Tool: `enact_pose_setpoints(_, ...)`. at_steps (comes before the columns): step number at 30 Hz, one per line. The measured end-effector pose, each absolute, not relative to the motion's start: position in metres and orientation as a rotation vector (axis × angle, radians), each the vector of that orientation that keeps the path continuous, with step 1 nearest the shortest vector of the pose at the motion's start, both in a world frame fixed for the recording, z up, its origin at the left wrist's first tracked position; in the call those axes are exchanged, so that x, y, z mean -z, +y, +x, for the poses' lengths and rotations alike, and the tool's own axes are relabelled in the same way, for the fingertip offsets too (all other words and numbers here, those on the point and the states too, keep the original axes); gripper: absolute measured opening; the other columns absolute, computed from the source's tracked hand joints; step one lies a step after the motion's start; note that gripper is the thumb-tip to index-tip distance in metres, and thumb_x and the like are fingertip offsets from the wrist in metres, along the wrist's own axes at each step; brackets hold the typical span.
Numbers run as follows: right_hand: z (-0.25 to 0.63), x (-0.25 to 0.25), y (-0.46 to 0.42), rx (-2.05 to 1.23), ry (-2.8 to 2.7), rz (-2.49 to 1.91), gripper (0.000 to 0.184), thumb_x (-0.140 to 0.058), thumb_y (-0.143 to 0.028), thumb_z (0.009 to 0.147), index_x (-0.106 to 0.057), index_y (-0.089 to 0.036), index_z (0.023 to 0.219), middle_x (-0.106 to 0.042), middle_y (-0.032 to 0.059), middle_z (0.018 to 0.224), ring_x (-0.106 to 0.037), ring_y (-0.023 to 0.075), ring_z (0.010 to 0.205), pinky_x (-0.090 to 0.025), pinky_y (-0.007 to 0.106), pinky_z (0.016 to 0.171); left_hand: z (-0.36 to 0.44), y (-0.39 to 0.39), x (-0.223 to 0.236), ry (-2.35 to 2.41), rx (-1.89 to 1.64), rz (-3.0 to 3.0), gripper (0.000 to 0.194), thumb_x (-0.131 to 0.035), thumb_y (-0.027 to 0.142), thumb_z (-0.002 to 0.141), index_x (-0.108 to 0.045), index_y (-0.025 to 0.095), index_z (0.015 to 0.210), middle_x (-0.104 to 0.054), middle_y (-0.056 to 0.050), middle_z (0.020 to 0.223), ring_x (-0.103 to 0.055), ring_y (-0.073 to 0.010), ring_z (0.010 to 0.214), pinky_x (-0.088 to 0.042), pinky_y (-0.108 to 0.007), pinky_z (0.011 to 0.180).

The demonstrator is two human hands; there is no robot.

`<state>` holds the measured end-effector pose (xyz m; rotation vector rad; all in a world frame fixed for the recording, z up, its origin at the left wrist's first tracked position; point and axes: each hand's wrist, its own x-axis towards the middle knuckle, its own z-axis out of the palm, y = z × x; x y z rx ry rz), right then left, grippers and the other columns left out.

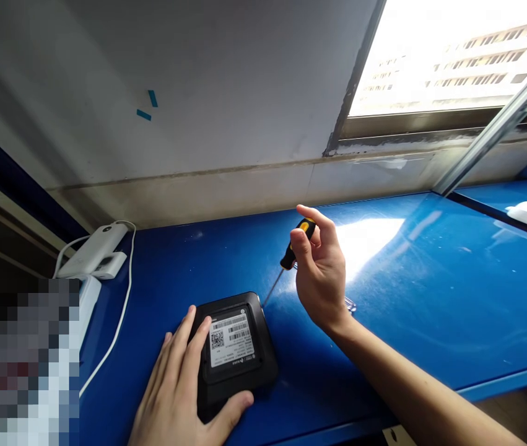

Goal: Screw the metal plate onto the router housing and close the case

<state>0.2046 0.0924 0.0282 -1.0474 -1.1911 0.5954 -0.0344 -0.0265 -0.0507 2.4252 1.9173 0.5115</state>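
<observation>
A black box-shaped device [267,365] with rounded corners lies on the blue tabletop, its white printed label [239,337] facing up. My left hand [184,371] rests across the device's left side, fingers stretched out and apart on it, thumb along the near edge. In my right hand [323,266] is a black and yellow screwdriver [287,259], gripped by the handle between thumb and fingers. Its thin shaft slants down to the device's far right corner. Whether the tip touches the casing or sits just beside it, I cannot tell.
A white power strip [93,251] with a plugged-in adapter [109,265] stands at the left, its white cable [126,297] trailing forward. Behind my right wrist a small clear object [350,305] is mostly hidden. The wall [226,142] and window [430,68] bound the blue table [430,297].
</observation>
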Motion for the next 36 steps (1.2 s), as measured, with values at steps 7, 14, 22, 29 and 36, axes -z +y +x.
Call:
enact_pose_setpoints(7,0.216,-0.016,0.107,-0.466,-1.737,-1.564,0.042,-0.059,-0.044,0.101,-0.063,-0.022,0.137,-0.068,0.0031,0.082,-0.068,0.0222,0.075,-0.056,0.036,0.071,-0.013,-0.031,0.044,2.044,-0.655,2.275,0.08,-0.061,0.059,0.093,-0.025,0.036,0.161,-0.036,-0.006,0.172,-0.042,-0.0444,0.151,-0.051,-0.064,0.112)
enact_pose_setpoints(14,0.203,-0.005,0.098,-0.323,-2.007,-1.793,0.024,-0.064,-0.034,0.099,-0.072,-0.021,0.117,-0.076,0.0134,0.105,-0.075,0.0273,0.092,-0.055,0.037,0.079,-0.018,-0.028,0.047,1.975,-0.681,2.315,0.082,-0.062,0.059,0.094,-0.025,0.036,0.163,-0.035,-0.007,0.172,-0.043,-0.0419,0.151,-0.05,-0.06,0.115)
enact_pose_setpoints(22,0.249,-0.043,0.078,-0.063,-2.041,-1.987,0.031,-0.055,-0.043,0.102,-0.074,-0.019,0.099,-0.076,0.0138,0.106,-0.071,0.0249,0.076,-0.048,0.036,0.064,-0.027,-0.026,0.052,1.952,-0.542,2.283,0.086,-0.063,0.066,0.092,-0.029,0.035,0.165,-0.03,-0.007,0.174,-0.039,-0.0472,0.15,-0.055,-0.065,0.107)
enact_pose_setpoints(29,0.298,-0.01,0.035,0.314,-2.242,-2.158,0.025,-0.065,-0.041,0.094,-0.074,-0.018,0.101,-0.078,0.0118,0.099,-0.077,0.0353,0.088,-0.056,0.047,0.08,-0.023,-0.026,0.053,1.928,-0.591,2.322,0.084,-0.06,0.068,0.093,-0.033,0.033,0.165,-0.03,-0.007,0.173,-0.042,-0.0452,0.149,-0.055,-0.061,0.109)
enact_pose_setpoints(36,0.311,-0.021,0.016,0.489,-2.004,-1.954,0.043,-0.042,-0.053,0.105,-0.071,-0.021,0.098,-0.078,0.008,0.089,-0.075,0.0265,0.063,-0.054,0.036,0.049,-0.018,-0.026,0.056,1.963,-0.701,2.39,0.081,-0.059,0.069,0.092,-0.046,0.026,0.16,-0.036,-0.008,0.169,-0.049,-0.0469,0.143,-0.06,-0.058,0.101)
